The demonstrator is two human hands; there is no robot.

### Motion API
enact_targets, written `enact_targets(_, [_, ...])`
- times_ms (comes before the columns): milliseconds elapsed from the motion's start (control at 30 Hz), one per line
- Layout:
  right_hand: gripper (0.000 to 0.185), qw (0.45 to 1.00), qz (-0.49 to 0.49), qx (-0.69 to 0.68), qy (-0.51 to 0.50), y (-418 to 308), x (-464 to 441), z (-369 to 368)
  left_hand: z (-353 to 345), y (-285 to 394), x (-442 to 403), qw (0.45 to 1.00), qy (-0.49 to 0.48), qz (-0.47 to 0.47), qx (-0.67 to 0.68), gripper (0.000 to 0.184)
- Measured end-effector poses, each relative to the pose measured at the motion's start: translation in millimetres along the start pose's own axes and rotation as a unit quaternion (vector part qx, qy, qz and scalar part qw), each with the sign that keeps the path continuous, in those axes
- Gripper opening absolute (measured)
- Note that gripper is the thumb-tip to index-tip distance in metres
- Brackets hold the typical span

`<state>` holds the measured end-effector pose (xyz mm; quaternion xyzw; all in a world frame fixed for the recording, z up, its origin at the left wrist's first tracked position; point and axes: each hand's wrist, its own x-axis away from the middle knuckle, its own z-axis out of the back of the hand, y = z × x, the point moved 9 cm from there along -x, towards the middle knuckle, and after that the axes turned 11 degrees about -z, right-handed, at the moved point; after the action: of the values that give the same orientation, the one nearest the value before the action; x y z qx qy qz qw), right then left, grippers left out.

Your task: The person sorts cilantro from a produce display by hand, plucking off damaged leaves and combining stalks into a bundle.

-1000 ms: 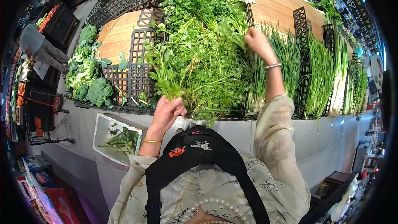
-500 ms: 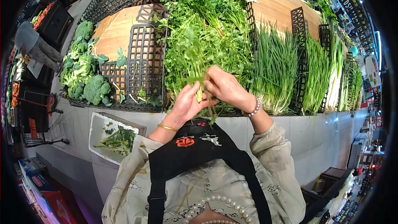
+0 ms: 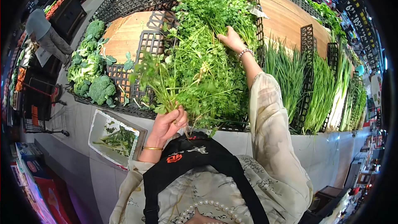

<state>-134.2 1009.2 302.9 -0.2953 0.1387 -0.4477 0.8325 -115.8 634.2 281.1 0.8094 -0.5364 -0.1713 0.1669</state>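
Note:
My left hand (image 3: 169,122) is closed around the stems of a loose bunch of coriander (image 3: 159,81), held leaves up at the near edge of the display. My right hand (image 3: 233,40) reaches forward into the big heap of coriander (image 3: 199,52). Its thumb and fingers close about stems near the top of the heap, with the fingertips hidden among leaves. Pale, thin stems and roots lie on the heap between my hands. A gold bangle is on my left wrist, a beaded bracelet on the right.
Broccoli (image 3: 101,90) and black plastic crates (image 3: 151,43) are left of the heap. Chives (image 3: 284,83) and other long greens stand to the right behind black dividers (image 3: 306,62). A white foam box (image 3: 96,130) of leaf scraps sits below left. A person (image 3: 45,31) stands far left near a shopping cart (image 3: 35,118).
My hands were together over the coriander stems. My right hand has left the bunch and stretched forward onto the heap. My left hand has moved left and down, keeping the bunch.

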Motion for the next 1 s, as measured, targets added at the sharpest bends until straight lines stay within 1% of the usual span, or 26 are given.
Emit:
enact_targets(67, [0.066, 0.998, -0.03, -0.051, -0.033, 3.2, -9.3, 8.9, 2.9, 3.6, 5.4, 0.999, 0.008, -0.008, -0.045, 0.026])
enact_targets(100, [0.053, 0.982, -0.1, -0.145, -0.07, 15.8, -12.9, 15.4, 2.7, 8.4, 6.9, 0.999, 0.011, -0.028, -0.044, 0.023])
enact_targets(133, [0.042, 0.946, -0.105, -0.292, -0.095, 17.1, -14.7, 23.5, 5.7, 9.2, 6.1, 0.998, 0.033, -0.044, -0.031, 0.022])
enact_targets(167, [0.037, 0.904, -0.103, -0.407, -0.086, 21.1, -14.4, 36.2, 9.1, 8.9, 4.9, 0.997, 0.055, -0.06, -0.018, 0.022])
enact_targets(200, [0.032, 0.847, -0.099, -0.516, -0.074, 14.2, -2.8, 56.0, 12.3, 8.4, 2.9, 0.994, 0.075, -0.074, -0.005, 0.023])
enact_targets(233, [0.031, 0.829, -0.069, -0.552, -0.064, 11.1, 2.9, 69.2, 13.0, 3.9, -1.6, 0.993, 0.078, -0.073, 0.05, 0.02])
enact_targets(267, [0.03, 0.808, -0.039, -0.585, -0.053, 11.3, 6.8, 81.6, 15.1, 0.3, -6.3, 0.992, 0.097, -0.068, 0.037, 0.019])
enact_targets(300, [0.03, 0.826, -0.038, -0.557, -0.08, 15.2, 9.1, 82.1, 15.9, -3.8, -11.7, 0.991, 0.116, -0.062, 0.024, 0.018])
enact_targets(333, [0.029, 0.869, -0.061, -0.484, -0.083, 11.4, 24.8, 86.1, 16.4, -8.0, -17.8, 0.989, 0.133, -0.055, 0.011, 0.018])
enact_targets(367, [0.032, 0.874, -0.054, -0.475, -0.088, 7.5, 38.8, 89.7, 9.5, -12.9, -27.9, 0.993, 0.098, -0.051, 0.034, 0.017])
enact_targets(433, [0.036, 0.876, -0.031, -0.467, -0.114, 5.6, 58.2, 90.0, 8.3, -22.2, -41.9, 0.993, 0.106, -0.046, 0.02, 0.017])
enact_targets(467, [0.037, 0.909, -0.024, -0.41, -0.062, 15.7, 61.1, 89.6, 8.1, -27.1, -46.1, 0.993, 0.113, -0.042, 0.012, 0.018])
enact_targets(533, [0.041, 0.863, -0.082, -0.486, -0.111, 27.1, 79.5, 77.6, 7.5, -35.1, -51.9, 0.991, 0.125, -0.036, 0.011, 0.017])
enact_targets(567, [0.039, 0.802, -0.072, -0.579, -0.128, 25.3, 90.1, 78.3, 6.4, -37.4, -56.4, 0.992, 0.119, -0.034, 0.012, 0.017])
enact_targets(600, [0.036, 0.779, -0.045, -0.609, -0.141, 14.8, 101.6, 83.4, 3.6, -39.3, -60.1, 0.993, 0.116, -0.032, 0.015, 0.017])
enact_targets(633, [0.035, 0.821, -0.068, -0.554, -0.115, 23.7, 102.8, 81.3, 5.4, -41.2, -61.5, 0.991, 0.131, -0.027, -0.014, 0.016])
enact_targets(667, [0.034, 0.858, -0.092, -0.498, -0.09, 34.4, 106.3, 79.4, 3.6, -43.9, -64.7, 0.99, 0.139, -0.024, -0.002, 0.016])
enact_targets(700, [0.031, 0.851, -0.117, -0.499, -0.115, 37.5, 112.6, 74.2, 0.4, -46.7, -64.7, 0.99, 0.139, -0.023, -0.001, 0.016])
enact_targets(733, [0.022, 0.8, -0.105, -0.572, -0.147, 31.2, 118.5, 71.6, -2.6, -46.9, -68.8, 0.99, 0.136, -0.026, 0.001, 0.016])
enact_targets(800, [0.018, 0.743, -0.089, -0.638, -0.184, 16.4, 145.0, 71.4, -5.7, -48.6, -72.4, 0.992, 0.128, -0.022, 0.004, 0.015])
enact_targets(867, [0.024, 0.747, -0.083, -0.63, -0.197, 14.0, 169.0, 61.7, -5.4, -52.0, -70.7, 0.992, 0.125, -0.012, 0.0, 0.015])
enact_targets(933, [0.023, 0.775, -0.089, -0.599, -0.181, 15.8, 191.7, 53.2, -3.5, -58.2, -68.2, 0.992, 0.124, 0.001, -0.009, 0.015])
enact_targets(967, [0.025, 0.785, -0.112, -0.587, -0.163, 22.3, 201.9, 46.2, -2.7, -62.6, -67.0, 0.995, 0.1, 0.013, -0.026, 0.018])
enact_targets(1000, [0.028, 0.794, -0.094, -0.575, -0.173, 19.2, 211.3, 39.9, -6.1, -66.4, -62.3, 0.992, 0.119, 0.024, -0.04, 0.019])
